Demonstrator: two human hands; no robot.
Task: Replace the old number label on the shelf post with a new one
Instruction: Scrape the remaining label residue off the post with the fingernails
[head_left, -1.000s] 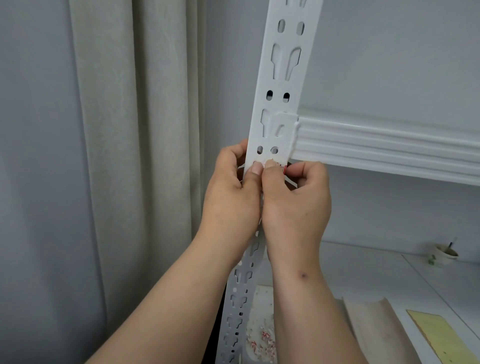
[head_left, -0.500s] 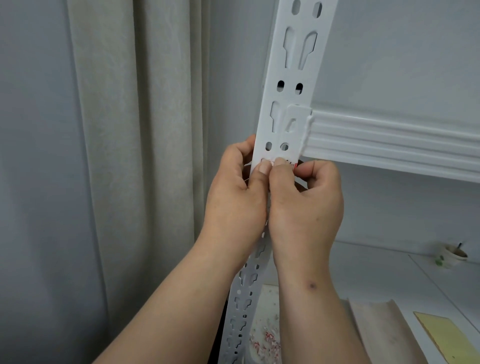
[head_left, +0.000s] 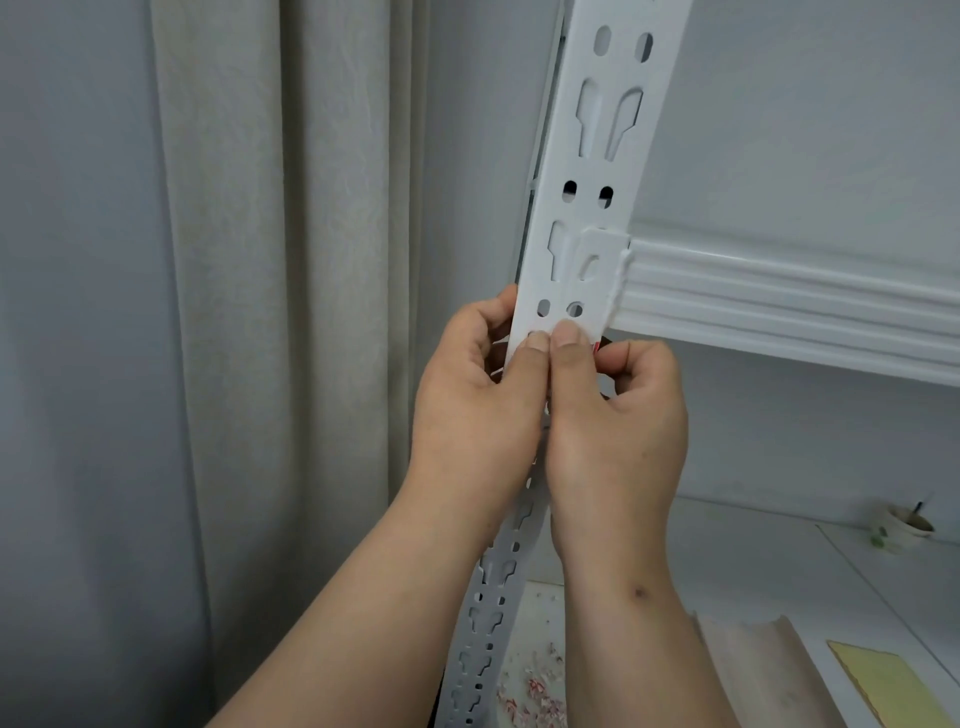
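Both thumbs were pressed side by side against the front face of the white perforated steel shelf post (head_left: 587, 218), just under the pair of small oval holes and level with the underside of the white ribbed metal shelf beam (head_left: 789, 301) that hooks into the post on the right. The left hand (head_left: 478, 395) wrapped round the post's left edge with its fingers curled behind, most likely to steady the post and give the thumb something to push against. The right hand (head_left: 618, 415) mirrored it on the other side, its forefinger bent and pinched toward the thumb. Between those two a small sliver of red and white (head_left: 597, 345) showed; I took it for the number label, though whether it was the old one being picked off or the new one being smoothed down could not be told, since the thumbs covered nearly all of it.

The thumbnails were set at the label's upper edge, a placement that suits either scraping or pressing.

Below, on the white lower shelf board (head_left: 753, 551), lay a scatter of red and white paper scraps (head_left: 530, 686), which suggested peeled label bits, so removal seemed the likelier step. A beige curtain (head_left: 280, 312) hung to the left.
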